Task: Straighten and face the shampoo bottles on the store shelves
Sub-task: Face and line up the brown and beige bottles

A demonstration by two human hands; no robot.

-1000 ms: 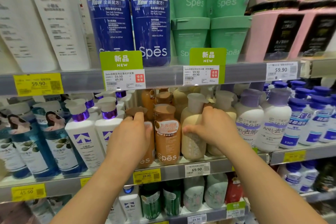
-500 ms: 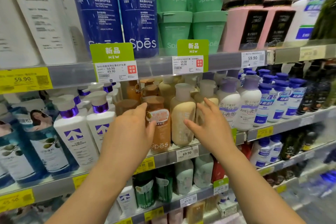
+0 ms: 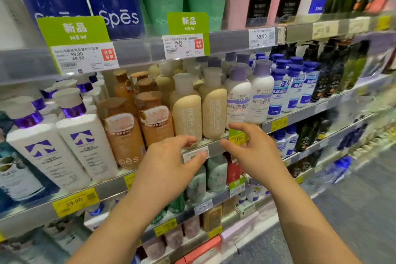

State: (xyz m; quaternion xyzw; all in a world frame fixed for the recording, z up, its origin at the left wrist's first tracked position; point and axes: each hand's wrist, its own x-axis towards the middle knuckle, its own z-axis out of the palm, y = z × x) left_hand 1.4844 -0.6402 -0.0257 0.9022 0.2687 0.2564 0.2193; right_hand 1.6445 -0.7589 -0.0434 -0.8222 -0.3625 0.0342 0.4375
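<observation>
Both hands, left hand (image 3: 169, 163) and right hand (image 3: 250, 152), empty with fingers (image 3: 188, 140) spread wide, just off shelf front edge (image 3: 214, 148), likely gauging beige bottles (image 3: 186, 113) now label-forward.

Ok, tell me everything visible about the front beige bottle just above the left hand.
The front beige bottle is matte cream plastic with a paler, frosted-looking cap and faint vertical lettering down its face. It stands upright at the front edge of the middle shelf, between an orange-brown bottle and a matching beige bottle, close enough to look touching. The left hand hovers open just below it, apparently not touching.
</observation>
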